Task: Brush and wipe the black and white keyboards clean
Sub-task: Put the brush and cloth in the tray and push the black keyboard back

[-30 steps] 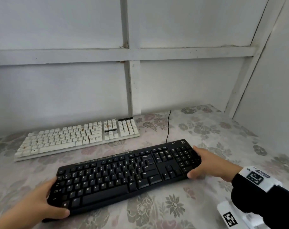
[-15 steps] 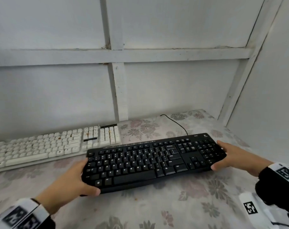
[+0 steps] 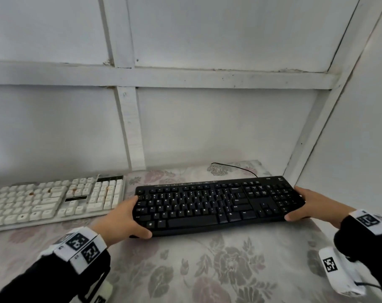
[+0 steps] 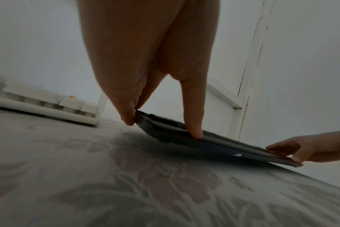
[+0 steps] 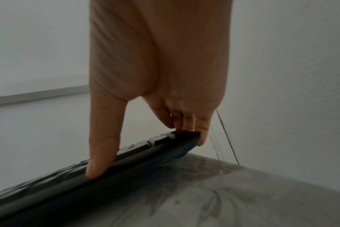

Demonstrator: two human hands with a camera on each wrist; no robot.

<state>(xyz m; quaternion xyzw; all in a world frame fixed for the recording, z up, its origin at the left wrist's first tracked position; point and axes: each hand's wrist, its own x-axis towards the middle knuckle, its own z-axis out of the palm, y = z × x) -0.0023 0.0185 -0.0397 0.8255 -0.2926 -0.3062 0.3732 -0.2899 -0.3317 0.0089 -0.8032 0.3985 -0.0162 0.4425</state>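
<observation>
The black keyboard (image 3: 218,204) is held just above the floral tablecloth, to the right of the white keyboard (image 3: 54,200). My left hand (image 3: 128,221) grips its left end, thumb on the front edge. My right hand (image 3: 305,204) grips its right end. In the left wrist view the left hand (image 4: 161,122) pinches the keyboard (image 4: 213,145) with its edge raised off the cloth. The right wrist view has my right hand (image 5: 145,153) with thumb on the front rim and fingers round the corner of the keyboard (image 5: 126,165). The white keyboard has brownish stains on some keys.
The black keyboard's cable (image 3: 236,168) trails back toward the wall. White panelled walls (image 3: 207,127) close in behind and on the right. The table's right edge (image 3: 316,224) lies just past my right hand. Floral cloth (image 3: 207,270) covers the near table.
Both hands have carried the black keyboard to the right and back, straightening it until it sits level beside the white keyboard's right end.
</observation>
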